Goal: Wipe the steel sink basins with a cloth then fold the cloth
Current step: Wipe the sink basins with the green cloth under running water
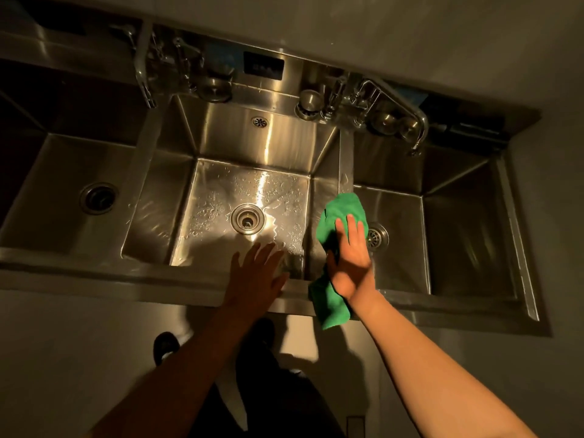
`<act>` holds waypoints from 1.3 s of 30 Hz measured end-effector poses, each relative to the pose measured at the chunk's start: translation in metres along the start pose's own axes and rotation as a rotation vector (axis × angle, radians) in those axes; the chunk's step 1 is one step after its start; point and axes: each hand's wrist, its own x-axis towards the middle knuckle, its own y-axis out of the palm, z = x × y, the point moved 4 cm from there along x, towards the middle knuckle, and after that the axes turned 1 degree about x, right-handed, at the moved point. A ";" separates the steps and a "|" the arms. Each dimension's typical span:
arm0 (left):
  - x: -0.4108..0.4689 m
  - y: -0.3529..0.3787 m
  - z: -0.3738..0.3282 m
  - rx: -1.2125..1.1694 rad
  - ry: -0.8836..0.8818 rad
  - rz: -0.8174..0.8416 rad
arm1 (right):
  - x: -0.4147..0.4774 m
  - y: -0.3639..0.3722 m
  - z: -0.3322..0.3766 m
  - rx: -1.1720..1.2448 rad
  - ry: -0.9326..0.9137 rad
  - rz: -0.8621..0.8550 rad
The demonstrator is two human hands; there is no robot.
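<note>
Head view: right hand (349,259), fingers straight, presses the green cloth (343,213) onto the divider (346,159) beside the right basin (398,235), left hand (256,273) spread empty; ungripped, its tail overhanging the front rim (189,281) could slide floorward

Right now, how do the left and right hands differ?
The right hand lies flat on the cloth, pressing it over the divider beside the right basin. The left hand holds nothing and is at the front edge of the middle basin. The right hand is brightly lit, while the left hand is in shadow and slightly blurred. Both have straight, spread fingers.
</note>
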 end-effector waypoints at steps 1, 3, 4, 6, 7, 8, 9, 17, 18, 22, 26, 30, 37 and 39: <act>0.005 0.001 0.000 -0.008 -0.018 -0.013 | 0.008 0.001 -0.002 0.011 -0.033 -0.004; 0.016 0.003 0.002 -0.011 -0.047 -0.025 | 0.024 0.000 -0.007 0.030 -0.076 -0.033; 0.021 0.005 0.003 -0.010 -0.054 -0.025 | 0.034 0.000 -0.010 0.025 -0.087 -0.043; 0.031 0.007 0.007 -0.010 -0.068 -0.014 | 0.059 0.002 -0.013 0.009 -0.096 -0.028; 0.036 0.008 0.009 -0.004 -0.076 -0.002 | 0.073 0.003 -0.015 0.003 -0.104 -0.010; 0.039 0.009 0.010 0.009 -0.081 0.010 | 0.086 0.004 -0.018 -0.004 -0.113 0.001; 0.041 0.010 0.011 0.023 -0.081 0.016 | 0.097 0.004 -0.021 -0.011 -0.120 0.003; 0.039 0.015 0.012 0.058 -0.102 -0.016 | 0.187 0.002 -0.023 -0.061 -0.038 0.026; 0.039 0.016 0.012 0.054 -0.104 -0.021 | 0.196 0.001 -0.022 -0.065 -0.034 0.021; 0.038 0.018 0.011 0.031 -0.121 -0.004 | 0.216 -0.001 -0.022 -0.075 -0.036 0.007; 0.039 0.016 0.010 0.020 -0.119 -0.012 | 0.220 -0.001 -0.022 -0.078 -0.030 -0.011; 0.039 0.015 0.011 0.017 -0.121 -0.002 | 0.208 0.001 -0.021 -0.090 -0.030 -0.027; 0.037 0.008 0.008 0.029 -0.105 0.018 | 0.134 0.012 -0.024 -0.010 -0.051 -0.065; 0.036 0.004 0.006 0.021 -0.095 0.006 | 0.107 0.013 -0.022 -0.008 -0.073 -0.075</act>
